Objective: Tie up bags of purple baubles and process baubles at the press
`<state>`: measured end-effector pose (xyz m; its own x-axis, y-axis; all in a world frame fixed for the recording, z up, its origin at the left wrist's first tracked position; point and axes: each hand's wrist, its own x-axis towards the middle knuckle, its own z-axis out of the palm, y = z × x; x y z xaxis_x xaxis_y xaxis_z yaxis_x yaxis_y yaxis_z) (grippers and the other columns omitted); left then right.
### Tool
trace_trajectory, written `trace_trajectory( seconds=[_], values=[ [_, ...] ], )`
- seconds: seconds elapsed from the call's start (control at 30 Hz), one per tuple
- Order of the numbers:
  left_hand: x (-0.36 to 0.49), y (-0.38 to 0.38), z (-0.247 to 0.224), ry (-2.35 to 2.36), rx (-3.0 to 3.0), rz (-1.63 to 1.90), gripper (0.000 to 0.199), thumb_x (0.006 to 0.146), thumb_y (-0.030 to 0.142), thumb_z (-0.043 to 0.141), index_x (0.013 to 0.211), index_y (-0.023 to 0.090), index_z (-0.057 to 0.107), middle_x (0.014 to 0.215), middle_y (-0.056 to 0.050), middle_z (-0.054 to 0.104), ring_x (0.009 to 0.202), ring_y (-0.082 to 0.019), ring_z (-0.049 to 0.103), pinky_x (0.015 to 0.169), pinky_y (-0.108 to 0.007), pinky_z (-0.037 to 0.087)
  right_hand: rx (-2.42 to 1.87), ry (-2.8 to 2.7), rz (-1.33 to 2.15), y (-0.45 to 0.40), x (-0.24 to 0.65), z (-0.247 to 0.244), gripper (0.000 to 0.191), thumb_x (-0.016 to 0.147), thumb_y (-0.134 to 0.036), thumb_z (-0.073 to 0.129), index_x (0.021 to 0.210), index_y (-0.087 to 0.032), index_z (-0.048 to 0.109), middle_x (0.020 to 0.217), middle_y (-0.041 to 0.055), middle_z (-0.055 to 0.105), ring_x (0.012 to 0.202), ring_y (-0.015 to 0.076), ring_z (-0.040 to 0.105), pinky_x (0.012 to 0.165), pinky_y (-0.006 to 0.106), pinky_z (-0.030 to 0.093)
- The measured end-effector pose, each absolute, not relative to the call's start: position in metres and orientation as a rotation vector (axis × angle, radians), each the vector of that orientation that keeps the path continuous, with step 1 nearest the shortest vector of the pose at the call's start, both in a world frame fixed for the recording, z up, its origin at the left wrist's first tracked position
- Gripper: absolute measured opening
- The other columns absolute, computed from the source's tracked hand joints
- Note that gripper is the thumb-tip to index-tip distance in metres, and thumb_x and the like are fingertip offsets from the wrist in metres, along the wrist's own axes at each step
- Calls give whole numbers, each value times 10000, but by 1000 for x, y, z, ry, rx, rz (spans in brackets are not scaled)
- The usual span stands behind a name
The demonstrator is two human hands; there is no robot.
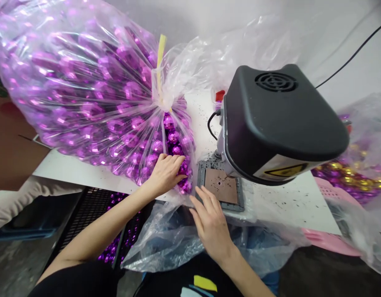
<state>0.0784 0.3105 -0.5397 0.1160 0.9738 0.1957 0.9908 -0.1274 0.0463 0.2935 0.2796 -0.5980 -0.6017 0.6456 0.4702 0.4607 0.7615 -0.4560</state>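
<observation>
Left hand (166,175) curls against purple beads (175,138), right hand (211,220) loosely spread.

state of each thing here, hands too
Clear bag: tied, bulging with purple beads
Yellow tie: fastened
Black machine: standing; power unclear
Brown plate: lying flat
Plastic sheet: crumpled
Black crate: holding purple beads
White table: speckled black
Left hand: curled at purple beads
Right hand: open

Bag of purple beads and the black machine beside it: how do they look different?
The bag is see-through and wrinkled, showing the faceted purple beads inside, while the machine is smooth, opaque and black on top. The bag is tied with a yellow strip; the machine carries a warning label and a round vent. Bag and machine both rest on the white table.
</observation>
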Motion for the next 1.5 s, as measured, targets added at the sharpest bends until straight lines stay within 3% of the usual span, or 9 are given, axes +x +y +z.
trace_trajectory(
  seconds=[0.13,0.33,0.5,0.63,0.8,0.93,1.17,1.33,1.5],
  values=[
    [95,290,-533,-2226,-2366,-1189,550,807,401,773,1267,200,550,1203,-88,657,1078,-243,630,927,-378,478,-807,-2218,544,281,315,-589,273,935,-183,517,1183,-193,631,1267,67,621,1210,188,557,993,377,550],
    [143,273,-562,-2671,-1959,-2773,527,746,357,817,1216,214,625,1053,-61,688,921,-199,657,771,-297,540,-954,-1998,843,294,350,-582,206,954,-247,515,1088,-239,671,1053,19,699,969,112,664,852,232,550],
    [157,283,-583,-2698,-1571,-3493,493,828,437,717,1241,189,612,1045,-108,689,908,-236,701,752,-336,564,-1211,-1788,1050,306,377,-581,254,938,-431,539,1027,-261,706,1009,11,723,921,120,698,838,215,551],
    [165,297,-602,-2760,-1584,-3056,543,781,446,759,1225,183,590,1097,-88,674,943,-226,677,749,-326,566,-1350,-1591,1079,319,397,-576,339,897,-517,574,1038,-237,701,969,29,725,900,136,706,863,242,563],
    [179,313,-623,-2561,-2006,-2133,476,826,369,728,1246,204,577,1190,-74,668,1115,-239,615,1013,-413,478,-1370,-1457,981,333,410,-566,370,871,-527,606,1041,-210,693,966,53,719,894,162,705,869,297,572],
    [187,320,-624,-2359,-2174,-1635,433,848,311,717,1245,209,578,1204,-95,657,1146,-270,592,1009,-444,470,-1358,-1487,995,335,408,-568,359,878,-519,599,1028,-208,697,953,56,719,883,165,705,850,299,575],
    [200,333,-625,-2221,-2237,-1277,395,791,271,749,1157,208,615,1186,-110,623,1115,-291,576,975,-451,480,-1371,-1443,994,334,416,-570,329,869,-503,620,1040,-236,705,945,43,720,881,159,705,847,298,576],
    [201,337,-637,-2210,-2276,-1430,478,806,276,732,1241,206,548,1226,-99,631,1192,-282,555,1092,-492,384,-1177,-1235,675,349,410,-514,239,874,-369,645,1047,-223,719,878,57,694,798,175,692,768,349,579],
    [197,333,-642,-2215,-2372,-1393,462,867,328,683,1274,189,514,1210,-110,651,1208,-278,560,1174,-550,256,-913,-1392,500,375,390,-455,394,978,-397,436,1268,-201,619,1026,95,635,872,163,648,707,331,510]
  ],
)
